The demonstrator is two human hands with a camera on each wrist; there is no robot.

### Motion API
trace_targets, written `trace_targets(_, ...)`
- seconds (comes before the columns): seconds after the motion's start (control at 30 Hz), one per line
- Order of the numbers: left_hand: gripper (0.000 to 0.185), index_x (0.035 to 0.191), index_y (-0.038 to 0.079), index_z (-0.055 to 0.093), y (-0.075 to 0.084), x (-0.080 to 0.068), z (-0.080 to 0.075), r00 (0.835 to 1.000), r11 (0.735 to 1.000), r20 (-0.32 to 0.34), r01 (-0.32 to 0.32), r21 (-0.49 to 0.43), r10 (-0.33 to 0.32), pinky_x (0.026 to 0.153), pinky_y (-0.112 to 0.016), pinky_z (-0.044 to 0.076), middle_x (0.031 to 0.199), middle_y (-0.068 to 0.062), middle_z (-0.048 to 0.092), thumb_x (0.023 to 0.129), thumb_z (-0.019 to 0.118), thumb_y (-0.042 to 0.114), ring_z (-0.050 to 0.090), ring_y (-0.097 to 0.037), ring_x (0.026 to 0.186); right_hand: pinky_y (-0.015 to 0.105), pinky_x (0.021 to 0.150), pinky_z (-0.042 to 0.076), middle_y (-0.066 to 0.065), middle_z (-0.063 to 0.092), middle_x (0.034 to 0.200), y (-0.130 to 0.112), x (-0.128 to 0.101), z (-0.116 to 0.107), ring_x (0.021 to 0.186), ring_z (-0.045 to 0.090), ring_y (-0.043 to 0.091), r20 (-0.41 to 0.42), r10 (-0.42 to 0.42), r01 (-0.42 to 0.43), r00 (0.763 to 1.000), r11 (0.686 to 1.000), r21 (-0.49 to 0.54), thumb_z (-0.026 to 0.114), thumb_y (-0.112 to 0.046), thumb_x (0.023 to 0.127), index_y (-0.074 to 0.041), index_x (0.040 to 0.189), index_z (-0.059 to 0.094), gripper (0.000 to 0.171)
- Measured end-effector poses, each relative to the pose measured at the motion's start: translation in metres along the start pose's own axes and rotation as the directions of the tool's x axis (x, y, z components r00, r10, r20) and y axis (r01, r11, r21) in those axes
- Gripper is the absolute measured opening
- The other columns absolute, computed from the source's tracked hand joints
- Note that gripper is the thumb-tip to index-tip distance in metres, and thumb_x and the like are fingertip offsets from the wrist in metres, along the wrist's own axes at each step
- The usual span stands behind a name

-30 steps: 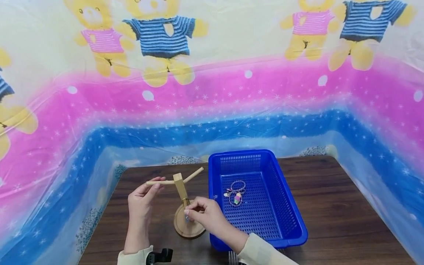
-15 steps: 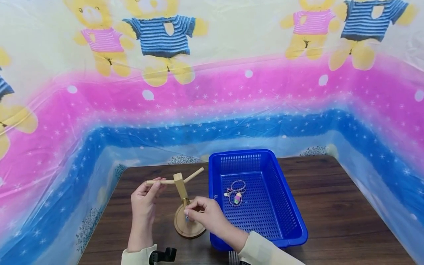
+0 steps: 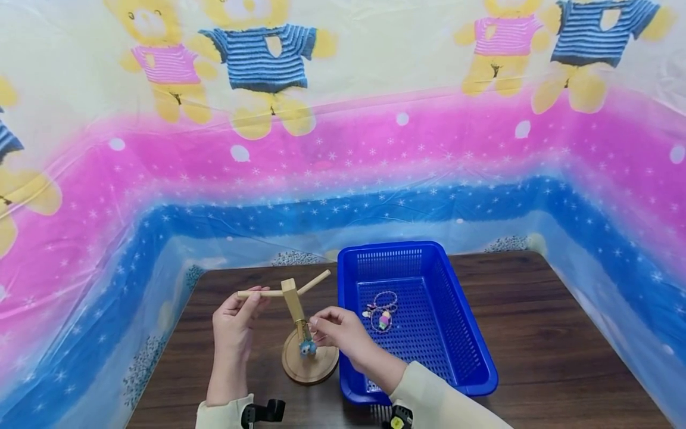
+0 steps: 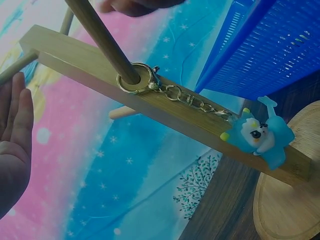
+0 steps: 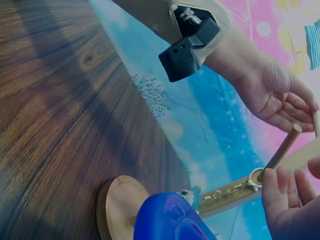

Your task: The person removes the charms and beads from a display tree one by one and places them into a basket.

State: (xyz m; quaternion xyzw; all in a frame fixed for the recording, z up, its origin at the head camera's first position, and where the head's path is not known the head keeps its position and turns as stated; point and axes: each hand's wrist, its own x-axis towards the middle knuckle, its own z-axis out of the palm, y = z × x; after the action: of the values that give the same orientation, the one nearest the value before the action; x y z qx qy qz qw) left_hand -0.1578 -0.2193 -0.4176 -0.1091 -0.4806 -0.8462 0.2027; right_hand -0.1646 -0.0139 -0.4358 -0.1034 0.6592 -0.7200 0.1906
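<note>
A wooden peg stand point(image 3: 292, 304) with a round base point(image 3: 309, 372) rises from the table. My left hand point(image 3: 236, 319) grips its upper left peg point(image 3: 273, 293) between thumb and fingers. A keychain has its metal ring point(image 4: 134, 80) around a lower peg point(image 4: 102, 40), against the post. From its chain hangs a blue animal figure point(image 4: 262, 132) with a white face, also low on the stand point(image 3: 308, 347) in the head view. My right hand point(image 3: 340, 330) is just right of that peg, holding nothing; the left wrist view shows its fingertips point(image 4: 135, 6) apart from the ring.
A blue plastic basket point(image 3: 471, 351) stands right of the stand, near my right forearm. Inside lie beaded bands point(image 3: 384, 301) with a colourful charm point(image 3: 384, 320). A fork's tines point(image 3: 380, 412) show by the basket's front. A printed cloth point(image 3: 332, 214) surrounds the brown table point(image 3: 546, 333).
My right hand has let go of the keychain and moved slightly up and right, uncovering the blue figure. The left hand shifted a little right along its peg, then stayed.
</note>
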Motion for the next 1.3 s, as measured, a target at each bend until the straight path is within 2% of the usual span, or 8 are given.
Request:
trace_targets(0.27,0.029,0.094,0.009,0.079,-0.001,0.000,-0.002,1.000,1.000,0.016,0.001,-0.011,-0.001,0.082,-0.020,0.065,0.091,-0.002,0.081,0.099,0.057,-0.010,0.078,-0.008,0.089,0.039,0.090,0.066,0.017,0.072,0.106,0.007,0.011,-0.001,0.084,0.069,0.011,-0.047,0.039,-0.040,0.998,0.999,-0.009,0.063,-0.009,0.099,0.010,0.115,0.064,0.025)
trace_targets(0.5,0.026,0.096,0.007,0.079,-0.002,0.001,-0.004,0.999,0.999,0.032,0.004,-0.034,-0.003,0.083,-0.021,0.064,0.090,-0.001,0.081,0.099,0.057,-0.008,0.078,-0.008,0.089,0.041,0.091,0.066,0.017,0.072,0.103,0.012,0.021,0.005,0.091,0.072,0.016,-0.067,0.027,-0.031,0.997,0.997,-0.069,0.068,-0.005,0.094,0.010,0.112,0.065,0.023)
trace_targets(0.83,0.027,0.096,0.005,0.078,-0.002,0.000,-0.004,0.999,0.998,0.032,0.017,-0.056,-0.015,0.083,-0.020,0.064,0.090,-0.002,0.081,0.099,0.056,-0.009,0.079,-0.009,0.089,0.036,0.080,0.067,0.016,0.072,0.093,0.014,0.024,0.014,0.074,0.064,0.007,-0.096,-0.014,0.002,0.995,0.993,-0.119,0.069,0.000,0.091,0.010,0.103,0.066,0.017)
trace_targets(1.07,0.028,0.096,0.007,0.079,-0.002,0.000,-0.003,0.999,0.998,0.038,0.012,-0.058,-0.010,0.084,-0.020,0.064,0.090,-0.002,0.081,0.099,0.056,-0.009,0.078,-0.008,0.089,0.038,0.077,0.067,0.019,0.073,0.092,0.014,0.024,0.015,0.072,0.062,0.006,-0.125,-0.048,0.028,0.991,0.987,-0.159,0.070,-0.002,0.089,0.010,0.100,0.068,0.016)
trace_targets(1.3,0.029,0.096,0.009,0.079,-0.001,-0.001,-0.003,0.999,0.999,0.033,0.016,-0.037,-0.015,0.084,-0.020,0.064,0.091,-0.001,0.081,0.100,0.056,-0.009,0.078,-0.007,0.089,0.033,0.074,0.066,0.020,0.074,0.093,0.017,0.025,0.016,0.073,0.063,0.005,-0.143,-0.075,0.045,0.987,0.978,-0.204,0.071,-0.001,0.088,0.009,0.097,0.071,0.014)
